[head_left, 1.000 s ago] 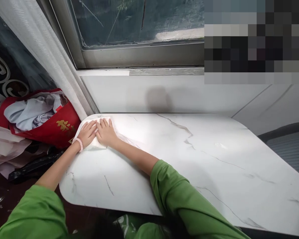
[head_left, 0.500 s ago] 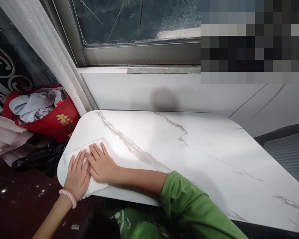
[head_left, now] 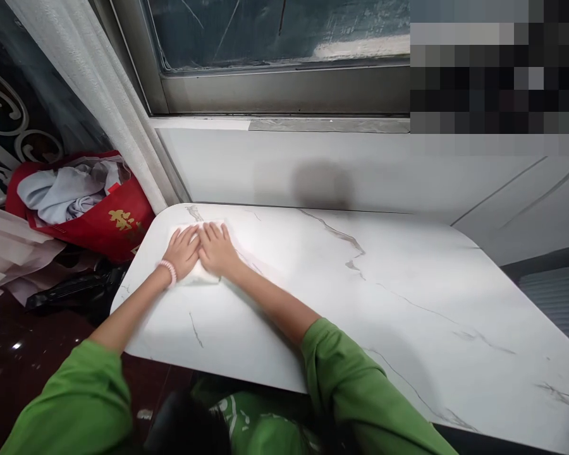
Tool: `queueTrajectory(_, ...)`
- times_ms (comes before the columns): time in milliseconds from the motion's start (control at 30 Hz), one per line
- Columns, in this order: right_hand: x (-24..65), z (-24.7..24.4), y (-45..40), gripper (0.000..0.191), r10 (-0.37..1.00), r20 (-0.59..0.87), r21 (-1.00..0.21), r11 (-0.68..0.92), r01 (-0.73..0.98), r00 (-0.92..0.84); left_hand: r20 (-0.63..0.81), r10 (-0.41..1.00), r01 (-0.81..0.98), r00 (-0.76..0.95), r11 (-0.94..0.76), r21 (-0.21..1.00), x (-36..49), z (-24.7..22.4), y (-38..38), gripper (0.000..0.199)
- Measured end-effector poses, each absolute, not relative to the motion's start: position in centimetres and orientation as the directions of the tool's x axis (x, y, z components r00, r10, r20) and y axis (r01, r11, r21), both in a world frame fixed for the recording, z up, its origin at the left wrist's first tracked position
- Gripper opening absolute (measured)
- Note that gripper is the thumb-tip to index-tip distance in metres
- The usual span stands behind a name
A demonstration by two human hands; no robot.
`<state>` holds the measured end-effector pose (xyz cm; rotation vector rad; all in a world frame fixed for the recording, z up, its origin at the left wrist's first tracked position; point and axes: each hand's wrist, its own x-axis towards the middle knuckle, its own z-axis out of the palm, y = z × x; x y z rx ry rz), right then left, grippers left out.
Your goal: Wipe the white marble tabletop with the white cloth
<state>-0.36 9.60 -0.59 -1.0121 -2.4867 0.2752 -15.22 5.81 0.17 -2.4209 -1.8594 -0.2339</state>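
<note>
A white cloth lies flat near the far left corner of a white marble-patterned table. Pressed on its left part is my left hand, fingers stretched out, with a pink coil band at the wrist. My right hand rests flat on the cloth just beside it, the two hands touching near the thumbs. Both palms face down, and neither hand's fingers wrap round the cloth. Much of the cloth is hidden beneath the hands.
Left of the table stands a red bag stuffed with light clothes, below a pale curtain. A white wall panel and a metal-framed window border the far edge. A grey ribbed seat is at the right.
Both hands have slid the cloth away from the table's near left edge to its far left part, the right hand also shifting slightly right. My arms are stretched further forward.
</note>
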Motion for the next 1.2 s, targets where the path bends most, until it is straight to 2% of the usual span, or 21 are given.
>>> queueTrajectory(200, 1.2, -1.1, 16.9, 0.051, 0.795, 0.301, -0.342, 0.605, 0.719, -0.527, 0.131, 0.943, 0.947, 0.305, -0.315, 0.059, -13.2, 0.2, 15.3, 0.045)
queueTrajectory(500, 2.1, -1.1, 17.0, 0.049, 0.783, 0.293, -0.323, 0.621, 0.715, -0.548, 0.18, 0.937, 0.945, 0.3, -0.317, 0.075, -12.9, -0.5, 15.0, 0.042)
queueTrajectory(667, 3.9, -1.1, 13.4, 0.05, 0.761, 0.303, -0.291, 0.646, 0.705, -0.573, 0.199, 0.928, 0.942, 0.315, -0.332, 0.056, -11.1, -0.5, 11.0, 0.043)
queueTrajectory(1000, 11.9, -0.4, -1.2, 0.051, 0.7, 0.265, -0.291, 0.714, 0.637, -0.663, 0.241, 0.902, 0.914, 0.36, -0.392, 0.103, -3.3, 0.0, -5.2, 0.052)
queueTrajectory(1200, 13.8, 0.1, -3.8, 0.053, 0.72, 0.214, -0.315, 0.69, 0.651, -0.66, 0.2, 0.895, 0.9, 0.398, -0.424, 0.105, -1.7, 0.2, -7.4, 0.054)
